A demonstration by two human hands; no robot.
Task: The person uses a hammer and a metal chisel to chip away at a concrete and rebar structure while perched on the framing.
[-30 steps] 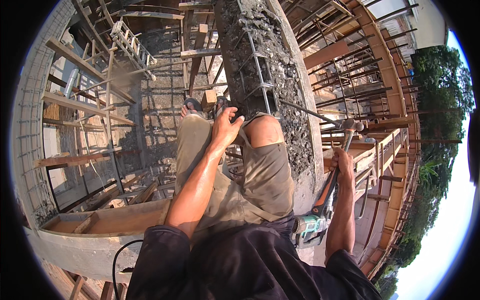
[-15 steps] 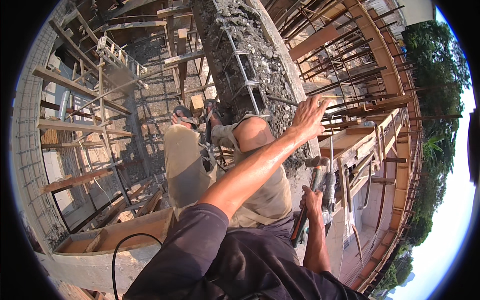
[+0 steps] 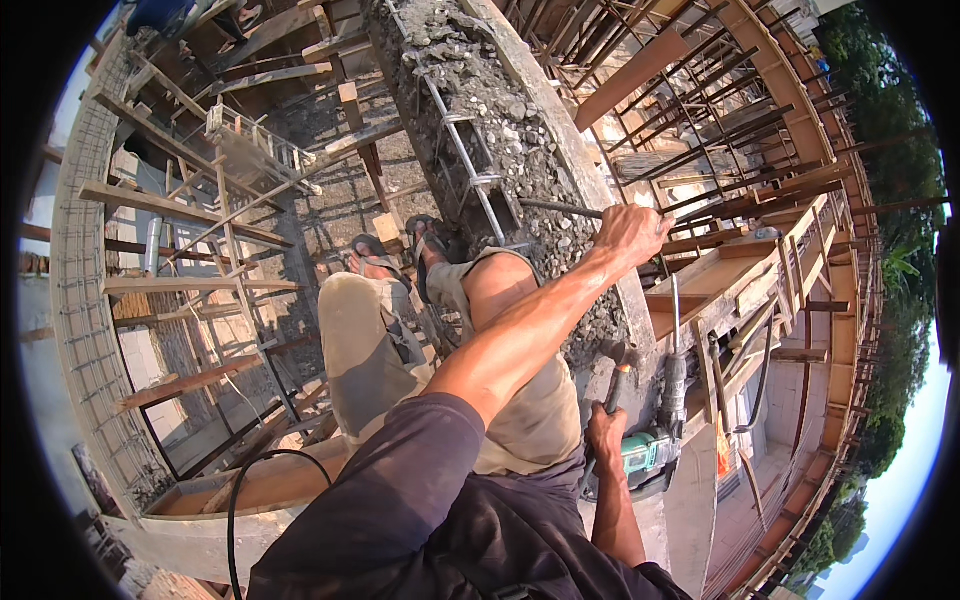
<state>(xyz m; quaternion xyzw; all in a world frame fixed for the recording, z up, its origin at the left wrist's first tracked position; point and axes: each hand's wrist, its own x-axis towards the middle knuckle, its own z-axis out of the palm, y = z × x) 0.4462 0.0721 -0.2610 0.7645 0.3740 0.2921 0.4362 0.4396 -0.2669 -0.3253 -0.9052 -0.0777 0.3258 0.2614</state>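
My left hand point(image 3: 634, 238) is closed round a thin dark metal rod point(image 3: 560, 208), which looks like a chisel. The rod's tip points left, at the broken concrete beam point(image 3: 545, 150) beside an exposed steel bar point(image 3: 457, 120). Lower down, my right hand point(image 3: 604, 432) grips a hammer by its handle point(image 3: 619, 388), its head point(image 3: 613, 352) pointing up near the concrete edge. Just to the right of that hand, a green and grey demolition drill point(image 3: 648, 452) rests with its long bit pointing away from me.
Loose rubble covers the beam top between my legs and its right-hand edge. Timber props point(image 3: 190, 212) and a deep drop lie to the left. Wooden formwork point(image 3: 715, 285) and steel bars crowd the right. A black cable point(image 3: 235, 500) loops at lower left.
My left hand has closed more tightly round the rod. My right hand and the hammer have shifted slightly down and left, uncovering the drill's green body. The whole view has tilted a little.
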